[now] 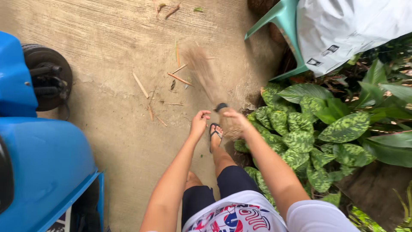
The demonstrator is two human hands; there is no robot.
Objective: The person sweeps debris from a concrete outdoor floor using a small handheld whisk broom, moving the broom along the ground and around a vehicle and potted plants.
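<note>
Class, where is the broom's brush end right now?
In the head view, the broom sweeps blurred over the concrete floor, ahead of the right hand, beside scattered sticks.

broom (205, 73): bristles motion-blurred, handle hidden under right hand (235, 117)
blue vehicle (38, 159): cut off left and bottom
green chair (281, 21): cut by top edge, part under white bag (343, 25)
</note>
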